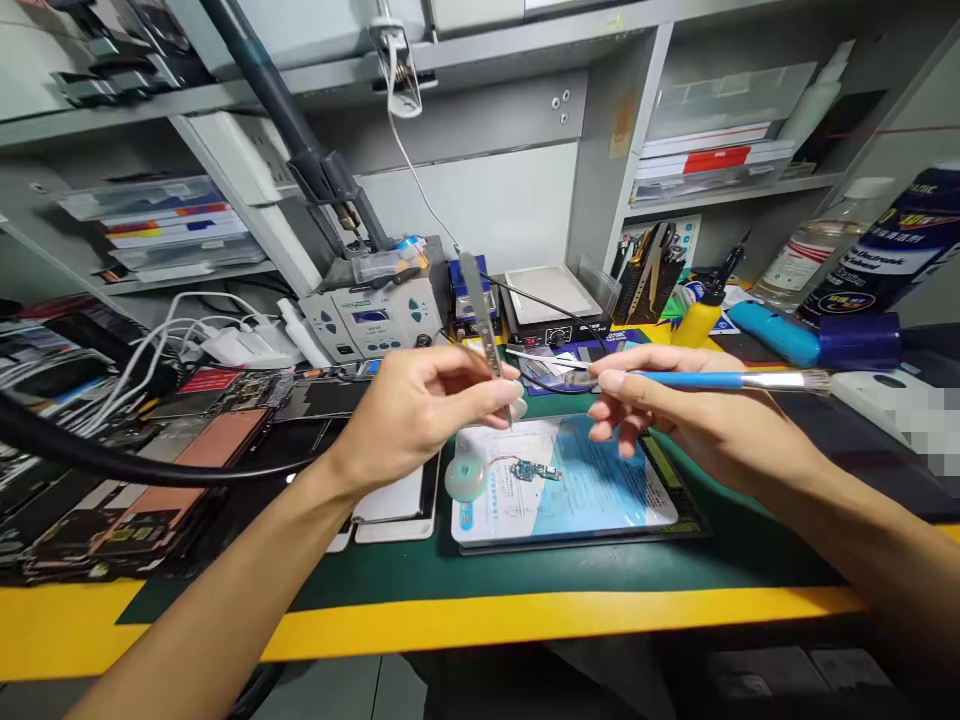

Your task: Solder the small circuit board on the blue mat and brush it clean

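My left hand (420,405) is closed around slim metal tweezers (484,310), held upright with the tip pointing down. Between the fingers of my right hand (667,400) lies a flat brush with a blue handle (697,380), its bristles pointing right. A thin pale tip (551,359) sticks out leftward from those fingers; whether it belongs to the brush I cannot tell. Below both hands, a small circuit board (536,471) rests on a blue and white printed sheet (600,500). Beside it sits a round translucent spool (466,477), a thin brown strand running from it to the board.
Opened phone parts (210,440) crowd the left side, crossed by a thick black cable (150,470). Behind stand a grey control station (367,310) and a black heating plate unit (555,305). A yellow bottle (697,320), a clear bottle (810,250) and a dark can (885,250) stand right.
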### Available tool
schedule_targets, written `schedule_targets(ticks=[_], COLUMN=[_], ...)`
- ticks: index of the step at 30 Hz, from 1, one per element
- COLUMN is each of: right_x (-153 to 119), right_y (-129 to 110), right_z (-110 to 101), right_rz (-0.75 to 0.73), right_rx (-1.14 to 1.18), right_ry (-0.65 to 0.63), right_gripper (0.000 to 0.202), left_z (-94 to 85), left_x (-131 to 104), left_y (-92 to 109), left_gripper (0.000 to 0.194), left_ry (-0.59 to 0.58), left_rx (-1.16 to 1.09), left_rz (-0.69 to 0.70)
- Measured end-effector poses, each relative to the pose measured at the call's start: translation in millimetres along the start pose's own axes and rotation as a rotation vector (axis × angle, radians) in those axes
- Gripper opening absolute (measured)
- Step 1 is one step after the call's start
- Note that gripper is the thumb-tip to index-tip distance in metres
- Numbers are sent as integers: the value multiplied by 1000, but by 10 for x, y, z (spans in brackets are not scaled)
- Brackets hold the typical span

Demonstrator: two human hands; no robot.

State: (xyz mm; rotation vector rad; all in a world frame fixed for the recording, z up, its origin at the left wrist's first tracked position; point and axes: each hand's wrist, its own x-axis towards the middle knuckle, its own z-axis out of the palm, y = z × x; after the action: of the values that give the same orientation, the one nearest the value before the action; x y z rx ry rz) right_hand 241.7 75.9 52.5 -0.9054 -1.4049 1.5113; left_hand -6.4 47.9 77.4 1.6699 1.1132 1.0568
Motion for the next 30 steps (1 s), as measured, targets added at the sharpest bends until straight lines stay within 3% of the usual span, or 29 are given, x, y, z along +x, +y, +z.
schedule_targets(ticks=[4,10,13,16,18,20,24,27,30], right_x=[55,134,176,222,233,219,158,141,156], right_y=[39,83,38,-27,-61,-76,-57,-23,-1], right_z=[-5,-19,-79,-204,-282,-317,-249,-182,-167], right_rz=[138,175,131,43,-6,-32,-44,-19,-21], right_rx=[16,15,-2,-199,-327,-325,-235,-228,-198], right_ry=[-2,73,177,292,304,260,143,93,114], right_gripper=[21,22,18,26,37,33,21,22,21], left_z=[17,-53,-111,-133,-135,-139,-155,-106,12], left_x=[-121,-213,-184,-148,-142,-160,-243,-296,-303], left_y=[-109,-188,-236,-269,-272,-257,-200,-157,-147], left_gripper=[15,13,14,18,19,19,20,18,14], left_ry=[24,73,154,209,217,207,118,-92,-275], left_rx=[20,236,329,289,235,181,280,567,773], left_rz=[-35,-15,-34,-60,-59,-48,-85,-99,6])
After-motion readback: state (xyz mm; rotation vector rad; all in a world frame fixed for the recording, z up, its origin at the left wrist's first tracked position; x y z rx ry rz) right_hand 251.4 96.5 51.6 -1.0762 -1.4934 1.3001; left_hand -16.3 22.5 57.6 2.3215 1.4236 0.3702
